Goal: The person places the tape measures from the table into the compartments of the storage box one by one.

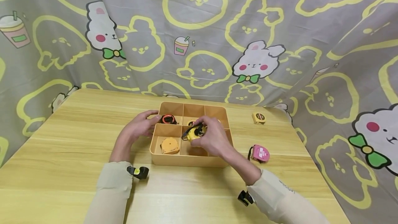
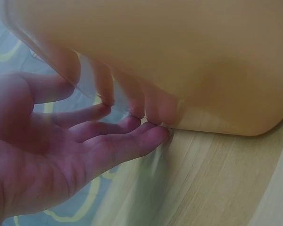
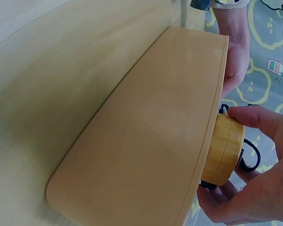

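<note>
My right hand [image 1: 214,137] pinches a yellow tape measure [image 1: 195,133] with a black strap over the front middle compartment of a tan divided box [image 1: 189,161]. In the right wrist view, thumb and fingers hold its yellow body [image 3: 222,149] at the box's rim. My left hand [image 1: 140,126] touches the box's left side; in the left wrist view the fingertips of this hand [image 2: 80,141] rest against the wall [image 2: 203,70], fingers extended. A red and black tape measure [image 1: 169,119] lies in the back left compartment, an orange one [image 1: 169,145] in the front left. My right hand partly hides the right compartments.
Another yellow tape measure [image 1: 191,123] sits in the back middle compartment. Right of the box, a pink tape measure [image 1: 260,153] and a small yellow one [image 1: 258,117] lie on the wooden table [image 1: 77,148]. A patterned curtain [image 1: 199,37] hangs behind.
</note>
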Available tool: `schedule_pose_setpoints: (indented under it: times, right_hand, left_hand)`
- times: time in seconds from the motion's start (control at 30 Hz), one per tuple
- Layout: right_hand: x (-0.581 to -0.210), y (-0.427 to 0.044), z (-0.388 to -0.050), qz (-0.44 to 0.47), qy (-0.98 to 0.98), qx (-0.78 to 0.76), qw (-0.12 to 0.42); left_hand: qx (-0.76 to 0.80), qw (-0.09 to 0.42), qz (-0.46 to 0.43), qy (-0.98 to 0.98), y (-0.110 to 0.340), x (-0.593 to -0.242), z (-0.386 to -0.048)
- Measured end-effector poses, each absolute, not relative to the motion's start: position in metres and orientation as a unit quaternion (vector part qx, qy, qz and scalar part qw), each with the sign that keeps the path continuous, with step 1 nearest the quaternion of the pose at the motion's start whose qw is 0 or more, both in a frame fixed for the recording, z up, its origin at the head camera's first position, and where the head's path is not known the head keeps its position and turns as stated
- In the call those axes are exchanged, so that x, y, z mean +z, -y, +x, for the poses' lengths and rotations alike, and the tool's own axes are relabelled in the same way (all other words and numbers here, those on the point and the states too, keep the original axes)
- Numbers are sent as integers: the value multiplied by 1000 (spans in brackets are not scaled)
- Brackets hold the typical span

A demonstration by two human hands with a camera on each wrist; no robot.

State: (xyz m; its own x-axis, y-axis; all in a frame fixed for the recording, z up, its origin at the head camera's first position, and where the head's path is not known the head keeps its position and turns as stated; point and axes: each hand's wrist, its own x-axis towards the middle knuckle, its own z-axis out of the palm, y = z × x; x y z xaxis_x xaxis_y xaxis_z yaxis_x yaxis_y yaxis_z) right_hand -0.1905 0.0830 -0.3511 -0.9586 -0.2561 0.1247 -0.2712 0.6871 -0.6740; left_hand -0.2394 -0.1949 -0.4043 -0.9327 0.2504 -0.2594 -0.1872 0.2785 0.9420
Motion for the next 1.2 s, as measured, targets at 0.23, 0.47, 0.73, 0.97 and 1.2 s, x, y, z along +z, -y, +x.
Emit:
schedule_pose_setpoints:
  times: [0.23,0.47,0.73,0.97,1.2]
  right_hand:
    - [-352,-81,-190,150,917,369,6]
    - [-355,-77,-190,160,915,371,2]
    - [-360,-73,-189,160,917,367,-5]
    - [-363,-71,-189,164,917,363,-6]
    - [-368,-70,-188,169,918,358,-10]
  left_hand:
    - [602,182,20,-777,195,-404,-239]
    - [601,181,20,-778,195,-404,-239]
    - [598,180,19,-781,194,-404,-239]
    - [597,180,18,-781,193,-403,-239]
    - [598,181,16,-781,194,-404,-240]
